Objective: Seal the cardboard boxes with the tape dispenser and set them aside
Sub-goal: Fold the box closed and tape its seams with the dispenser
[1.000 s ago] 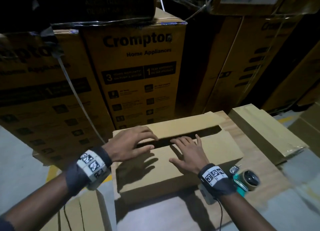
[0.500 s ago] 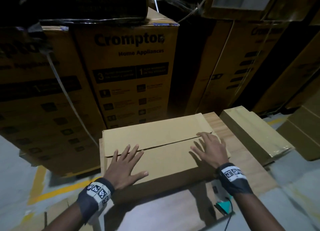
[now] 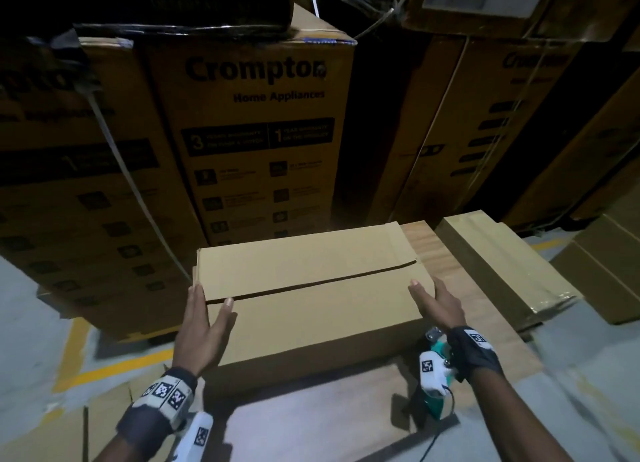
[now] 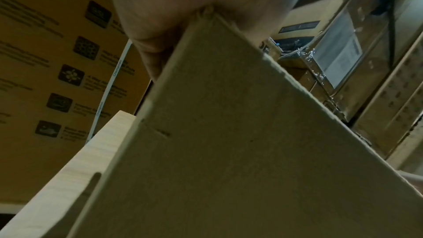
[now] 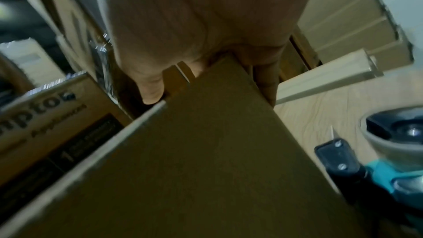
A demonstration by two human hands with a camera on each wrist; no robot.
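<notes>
Cardboard box [image 3: 311, 288] on wooden table [image 3: 446, 253], flaps down, seam untaped | left hand [image 3: 204, 326] gripping left end, thumb on top | right hand [image 3: 440, 305] gripping right end, thumb on top | teal tape dispenser [image 5: 389, 160] near right wrist | taped box [image 3: 502, 264] further right | printed cartons [image 3: 256, 132] behind

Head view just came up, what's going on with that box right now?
A person's left hand and right hand hold the two ends of a cardboard box lying on the wooden table. Its top flaps are folded shut, but the centre seam shows no tape. The teal tape dispenser sits on the table by the right wrist, unheld. A taped box lies further right.
</notes>
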